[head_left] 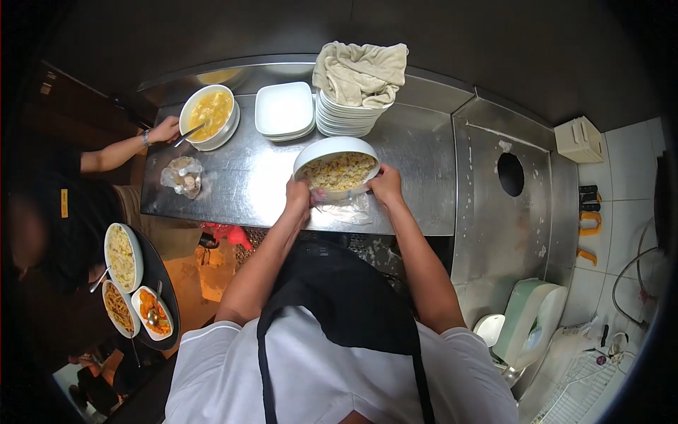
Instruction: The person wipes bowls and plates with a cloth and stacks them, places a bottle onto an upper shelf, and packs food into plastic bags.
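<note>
A white bowl of fried rice (339,172) is tilted toward me above the front edge of the steel counter. My left hand (298,196) is closed on the bowl's lower left side. On its right side, my right hand (385,185) grips the rim. A clear plastic bag (347,211) lies under the bowl and reaches up to my fingers; whether the fingers also hold it, I cannot tell. Just behind the bowl stand a short stack of square white plates (284,110) and a taller stack of white dishes (344,116) topped by a beige cloth (361,73).
At the left, a co-worker's hand (167,130) is at a white soup bowl (207,120) with a spoon. A tied plastic bag (182,177) sits on the counter (240,187). The co-worker has a dark tray (169,297) of three filled dishes. A steel sink area (494,233) adjoins at right.
</note>
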Available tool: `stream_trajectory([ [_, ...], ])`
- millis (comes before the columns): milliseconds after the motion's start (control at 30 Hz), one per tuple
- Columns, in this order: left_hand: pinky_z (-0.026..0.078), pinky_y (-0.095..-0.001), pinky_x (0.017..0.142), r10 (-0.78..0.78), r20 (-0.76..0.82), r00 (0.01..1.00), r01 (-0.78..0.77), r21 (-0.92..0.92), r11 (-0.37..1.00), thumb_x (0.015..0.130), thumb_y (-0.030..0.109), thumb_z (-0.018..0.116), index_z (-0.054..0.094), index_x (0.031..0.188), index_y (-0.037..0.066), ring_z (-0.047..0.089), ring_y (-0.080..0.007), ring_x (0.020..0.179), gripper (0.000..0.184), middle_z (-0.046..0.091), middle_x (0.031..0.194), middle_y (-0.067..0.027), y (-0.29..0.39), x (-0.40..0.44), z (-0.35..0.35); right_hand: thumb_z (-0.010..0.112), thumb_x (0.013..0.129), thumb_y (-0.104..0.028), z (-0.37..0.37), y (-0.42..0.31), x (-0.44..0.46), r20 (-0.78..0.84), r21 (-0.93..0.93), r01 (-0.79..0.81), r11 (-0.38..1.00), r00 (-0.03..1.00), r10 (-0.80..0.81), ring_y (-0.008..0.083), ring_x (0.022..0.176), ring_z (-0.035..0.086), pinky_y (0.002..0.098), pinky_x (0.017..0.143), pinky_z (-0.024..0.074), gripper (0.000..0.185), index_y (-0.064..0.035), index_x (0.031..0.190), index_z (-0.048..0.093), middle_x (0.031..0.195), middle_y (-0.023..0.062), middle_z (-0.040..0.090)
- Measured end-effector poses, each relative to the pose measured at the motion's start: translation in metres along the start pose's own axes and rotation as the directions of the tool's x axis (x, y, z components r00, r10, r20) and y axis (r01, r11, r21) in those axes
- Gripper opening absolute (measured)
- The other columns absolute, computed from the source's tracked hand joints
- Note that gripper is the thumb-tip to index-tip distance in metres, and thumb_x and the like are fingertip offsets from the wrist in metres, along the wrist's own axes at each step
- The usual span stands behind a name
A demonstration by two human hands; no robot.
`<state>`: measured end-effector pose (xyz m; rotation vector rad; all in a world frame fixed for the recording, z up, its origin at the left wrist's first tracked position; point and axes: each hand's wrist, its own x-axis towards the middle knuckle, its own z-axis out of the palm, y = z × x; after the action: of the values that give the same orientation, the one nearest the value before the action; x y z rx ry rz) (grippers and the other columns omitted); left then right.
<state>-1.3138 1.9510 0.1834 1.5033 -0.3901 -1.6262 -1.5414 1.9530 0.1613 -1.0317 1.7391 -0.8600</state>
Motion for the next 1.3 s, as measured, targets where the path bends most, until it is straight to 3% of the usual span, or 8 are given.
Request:
stream_trajectory([
  [200, 0.059, -0.0339, 0.049, 0.089, 0.078, 0.993, -0.094, 0.073, 0.993, 0.087, -0.008, 0.033, 0.047, 0.137, -0.002, 0.064, -0.0234, 0.063, 0.052, 0.063, 0.105, -0.0215, 0.019, -0.028, 0.007, 0.067, 0.069, 0.002, -0.02, -0.013, -0.004, 0.071, -0.235, 0.172, 0.956, 0.985, -0.16, 0.0356, 0.094, 0.072, 0.0394, 0.084, 0.0544, 0.04, 0.0015, 0.109, 0.07, 0.099, 0.0221, 0.074],
  [333, 0.06, -0.0351, 0.053, 0.147, 0.152, 0.977, -0.16, 0.073, 0.984, 0.082, -0.017, 0.024, 0.051, 0.137, 0.004, 0.067, -0.0241, 0.066, 0.065, 0.066, 0.108, -0.0213, 0.031, -0.036, 0.014, 0.064, 0.071, 0.005, -0.026, -0.03, -0.017, -0.05, -0.249, 0.23, 0.941, 0.967, -0.249, 0.0367, 0.101, 0.071, 0.0395, 0.089, 0.0531, 0.047, 0.0, 0.117, 0.067, 0.106, 0.0224, 0.073],
  [667, 0.064, -0.0369, 0.063, 0.323, 0.275, 0.906, -0.383, 0.205, 0.901, 0.092, -0.011, 0.04, 0.053, 0.136, 0.002, 0.069, -0.0288, 0.096, 0.048, 0.066, 0.117, -0.0155, 0.04, -0.04, 0.023, 0.061, 0.075, 0.01, -0.04, -0.063, -0.047, -0.209, -0.226, 0.365, 0.903, 0.887, -0.411, 0.0374, 0.108, 0.068, 0.0391, 0.091, 0.0524, 0.044, 0.0003, 0.117, 0.067, 0.108, 0.0224, 0.072],
  [700, 0.064, -0.0366, 0.063, 0.262, 0.244, 0.934, -0.304, 0.154, 0.94, 0.092, -0.012, 0.038, 0.053, 0.135, 0.002, 0.069, -0.0287, 0.098, 0.048, 0.067, 0.115, -0.0155, 0.041, -0.049, 0.03, 0.06, 0.075, 0.009, -0.041, -0.055, -0.042, -0.219, -0.235, 0.365, 0.901, 0.883, -0.415, 0.0379, 0.108, 0.068, 0.0389, 0.091, 0.0524, 0.043, 0.0001, 0.117, 0.067, 0.109, 0.0225, 0.072],
  [933, 0.06, -0.0328, 0.053, 0.172, 0.21, 0.963, -0.208, 0.165, 0.964, 0.093, -0.007, 0.032, 0.057, 0.131, 0.002, 0.068, -0.023, 0.066, 0.047, 0.068, 0.106, -0.0177, 0.029, -0.027, 0.044, 0.063, 0.073, 0.004, -0.051, -0.066, -0.039, -0.26, -0.252, 0.226, 0.941, 0.921, -0.291, 0.0398, 0.103, 0.069, 0.0429, 0.088, 0.0535, 0.043, -0.0016, 0.115, 0.069, 0.103, 0.0235, 0.072],
  [1000, 0.06, -0.0326, 0.053, 0.206, 0.258, 0.944, -0.258, 0.192, 0.947, 0.095, -0.005, 0.033, 0.057, 0.131, 0.003, 0.069, -0.0233, 0.067, 0.045, 0.068, 0.104, -0.0178, 0.04, -0.037, 0.051, 0.064, 0.071, 0.005, -0.05, -0.048, -0.029, -0.32, -0.292, 0.341, 0.894, 0.846, -0.427, 0.0398, 0.105, 0.069, 0.0424, 0.089, 0.0534, 0.048, -0.0021, 0.119, 0.068, 0.106, 0.0237, 0.072],
  [1200, 0.06, -0.0312, 0.054, 0.29, 0.242, 0.926, -0.345, 0.228, 0.91, 0.096, -0.003, 0.038, 0.057, 0.131, 0.003, 0.068, -0.0215, 0.069, 0.041, 0.069, 0.103, -0.0149, 0.023, -0.027, 0.044, 0.064, 0.071, 0.006, -0.057, -0.075, -0.05, -0.318, -0.256, 0.291, 0.922, 0.875, -0.365, 0.0405, 0.105, 0.068, 0.0418, 0.09, 0.0531, 0.049, -0.0013, 0.119, 0.068, 0.107, 0.0228, 0.072],
  [1300, 0.057, -0.032, 0.052, 0.171, 0.235, 0.957, -0.201, 0.11, 0.974, 0.095, -0.001, 0.037, 0.055, 0.129, -0.001, 0.065, -0.0201, 0.067, 0.038, 0.067, 0.101, -0.0167, 0.046, -0.054, 0.054, 0.063, 0.071, 0.007, -0.06, -0.088, -0.056, -0.324, -0.343, 0.275, 0.898, 0.863, -0.389, 0.0407, 0.105, 0.068, 0.0424, 0.089, 0.0535, 0.047, -0.0026, 0.117, 0.069, 0.107, 0.0226, 0.072],
])
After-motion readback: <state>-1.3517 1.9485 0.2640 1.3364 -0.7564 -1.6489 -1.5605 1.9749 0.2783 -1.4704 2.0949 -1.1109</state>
